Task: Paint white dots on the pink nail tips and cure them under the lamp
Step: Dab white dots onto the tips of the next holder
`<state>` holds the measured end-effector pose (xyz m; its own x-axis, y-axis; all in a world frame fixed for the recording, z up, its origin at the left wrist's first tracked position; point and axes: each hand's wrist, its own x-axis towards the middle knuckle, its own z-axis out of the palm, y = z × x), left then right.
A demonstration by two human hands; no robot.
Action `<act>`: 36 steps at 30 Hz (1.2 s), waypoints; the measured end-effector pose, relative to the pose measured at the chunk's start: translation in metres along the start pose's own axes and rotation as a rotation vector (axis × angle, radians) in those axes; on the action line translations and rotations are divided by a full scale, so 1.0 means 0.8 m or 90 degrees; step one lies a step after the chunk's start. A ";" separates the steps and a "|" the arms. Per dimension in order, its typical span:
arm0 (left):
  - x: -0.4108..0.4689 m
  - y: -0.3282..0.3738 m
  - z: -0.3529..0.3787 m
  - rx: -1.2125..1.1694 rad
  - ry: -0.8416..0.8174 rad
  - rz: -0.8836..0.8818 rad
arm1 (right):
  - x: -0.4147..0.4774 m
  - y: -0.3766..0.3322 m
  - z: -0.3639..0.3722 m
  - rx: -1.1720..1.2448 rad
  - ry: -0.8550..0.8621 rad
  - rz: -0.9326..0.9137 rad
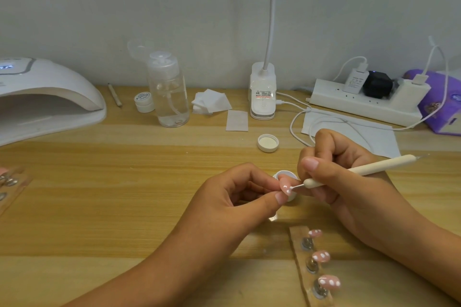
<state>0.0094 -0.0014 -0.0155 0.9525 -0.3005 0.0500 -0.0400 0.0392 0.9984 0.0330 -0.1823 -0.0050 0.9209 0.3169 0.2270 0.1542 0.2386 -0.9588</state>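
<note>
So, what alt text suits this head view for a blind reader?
A person's left hand pinches a pink nail tip while the right hand dots white paint on it with a dotting tool. Three dotted tips stand on a strip nearby; a curing lamp sits far left on the wooden table.

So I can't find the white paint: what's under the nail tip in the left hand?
A small white pot sits beneath the pink nail tip that the left hand pinches. Only its rim shows; tip and fingers cover its inside.
</note>
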 end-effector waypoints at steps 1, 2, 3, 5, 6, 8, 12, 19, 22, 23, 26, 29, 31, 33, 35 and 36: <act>0.000 0.000 0.000 -0.001 -0.001 0.000 | 0.000 0.000 0.000 0.014 0.005 0.006; 0.000 0.000 0.000 -0.001 -0.002 0.001 | 0.001 -0.001 0.000 0.029 0.010 0.014; 0.000 0.000 0.000 -0.001 -0.004 0.001 | 0.001 -0.001 0.001 0.043 0.016 0.023; -0.001 0.001 0.000 -0.001 -0.005 0.002 | 0.002 -0.002 0.000 0.060 0.025 0.032; -0.001 0.001 0.001 -0.001 -0.006 0.003 | 0.002 -0.002 0.000 0.062 0.027 0.034; -0.001 0.001 0.001 0.000 -0.006 0.004 | 0.003 -0.002 0.001 0.064 0.030 0.034; 0.000 0.001 0.000 0.002 -0.005 0.005 | 0.004 0.000 0.001 0.060 0.036 0.032; 0.000 -0.001 0.000 0.002 -0.008 0.004 | 0.004 0.002 -0.001 0.030 0.019 0.028; 0.000 0.000 0.000 0.003 -0.010 0.006 | 0.004 0.003 -0.002 0.024 0.018 0.021; 0.000 0.000 0.000 0.002 -0.009 0.006 | 0.004 0.004 -0.002 0.022 0.016 0.019; 0.000 0.000 0.000 -0.001 -0.010 0.006 | 0.004 0.004 -0.002 0.014 0.007 0.019; -0.001 0.000 0.000 0.001 -0.009 0.005 | 0.004 0.003 -0.002 0.024 0.016 0.027; 0.000 0.000 0.000 0.000 -0.009 0.007 | 0.003 0.003 -0.003 0.027 0.014 0.027; 0.000 0.000 0.001 -0.001 -0.009 0.007 | 0.003 0.003 -0.002 0.020 0.011 0.027; 0.000 -0.001 0.001 0.000 -0.011 0.007 | 0.003 0.003 -0.003 0.025 0.009 0.024; 0.000 -0.001 0.000 0.000 -0.012 0.006 | 0.003 0.003 -0.003 0.027 0.005 0.021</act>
<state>0.0092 -0.0016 -0.0160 0.9462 -0.3178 0.0603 -0.0493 0.0425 0.9979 0.0365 -0.1828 -0.0074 0.9282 0.3175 0.1942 0.1088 0.2676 -0.9574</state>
